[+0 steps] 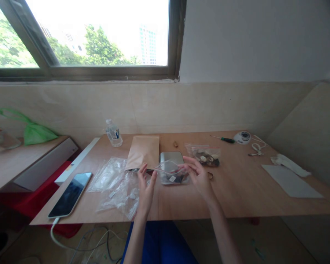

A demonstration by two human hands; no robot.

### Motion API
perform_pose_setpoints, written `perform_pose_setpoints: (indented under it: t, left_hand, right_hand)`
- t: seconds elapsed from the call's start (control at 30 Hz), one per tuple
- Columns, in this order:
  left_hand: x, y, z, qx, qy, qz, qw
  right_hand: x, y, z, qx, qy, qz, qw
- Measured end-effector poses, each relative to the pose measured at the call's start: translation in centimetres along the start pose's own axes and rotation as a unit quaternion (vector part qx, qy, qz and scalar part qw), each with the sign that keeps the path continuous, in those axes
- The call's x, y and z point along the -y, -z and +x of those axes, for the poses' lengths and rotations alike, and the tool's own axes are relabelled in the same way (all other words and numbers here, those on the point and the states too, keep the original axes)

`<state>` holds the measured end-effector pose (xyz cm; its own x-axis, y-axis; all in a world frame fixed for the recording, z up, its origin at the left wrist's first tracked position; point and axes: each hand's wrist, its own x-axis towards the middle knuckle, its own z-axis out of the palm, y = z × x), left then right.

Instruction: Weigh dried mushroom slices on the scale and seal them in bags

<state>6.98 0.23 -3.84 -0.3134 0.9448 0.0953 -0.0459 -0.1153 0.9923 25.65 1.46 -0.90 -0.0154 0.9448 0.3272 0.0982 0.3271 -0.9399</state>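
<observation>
A clear zip bag [167,178] with dark pieces and a small white square inside is in front of me, its mouth partly open. It overlaps the silver top of a small flat scale [172,157]. My right hand [199,178] has its thumb and fingers at the bag's upper right corner, gripping it. On the other side, my left hand [147,185] has thumb and fingers apart, the thumb tip close to the bag's left edge; whether it touches is unclear. A brown paper pouch [144,150] lies just behind my left hand. Loose clear plastic bags [110,179] are spread to its left.
Filled zip bags [209,157] lie right of the scale, with small brown pieces [210,176] nearby. A water bottle [114,134], a charging phone [70,194], a screwdriver [227,140], a white dome camera [242,137] and a white sheet [291,181] sit around the table.
</observation>
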Motion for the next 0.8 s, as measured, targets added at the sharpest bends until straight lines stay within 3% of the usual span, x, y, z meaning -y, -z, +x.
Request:
perform_pose_setpoints:
  t: [0.1, 0.17, 0.23, 0.33, 0.47, 0.57, 0.7, 0.8]
  left_hand:
    - [0.6, -0.4, -0.3, 0.139, 0.002, -0.002, 0.990]
    - [1.3, -1.3, -0.9, 0.180, 0.000, -0.012, 0.984]
    - [2.0, -2.2, -1.5, 0.156, -0.005, -0.024, 0.987]
    - [2.8, -2.5, -1.7, 0.071, -0.008, -0.031, 0.997]
    - [2.6, -1.7, -0.7, -0.046, -0.007, -0.058, 0.997]
    - [2.0, -1.7, -0.3, -0.031, -0.006, -0.040, 0.999]
    - [1.6, -2.2, -0.4, -0.021, -0.034, -0.040, 0.998]
    - [2.1, -2.3, -0.4, 0.049, -0.023, -0.051, 0.997]
  right_hand:
    - [0.4, -0.2, 0.1, 0.028, -0.006, -0.022, 0.999]
    - [1.4, -0.8, 0.1, 0.055, 0.007, -0.067, 0.996]
    - [2.6, -1.3, 0.1, 0.087, 0.039, -0.118, 0.988]
    - [3.6, -1.3, 0.3, 0.112, 0.060, -0.129, 0.984]
    - [2.0, -0.4, 0.4, 0.076, -0.008, -0.041, 0.996]
    - [0.1, -0.5, 0.0, 0.119, -0.048, -0.023, 0.992]
    - [-1.0, -0.9, -0.8, 0.053, -0.048, -0.024, 0.997]
    - [-1.3, -0.8, -1.0, 0.069, -0.037, -0.045, 0.996]
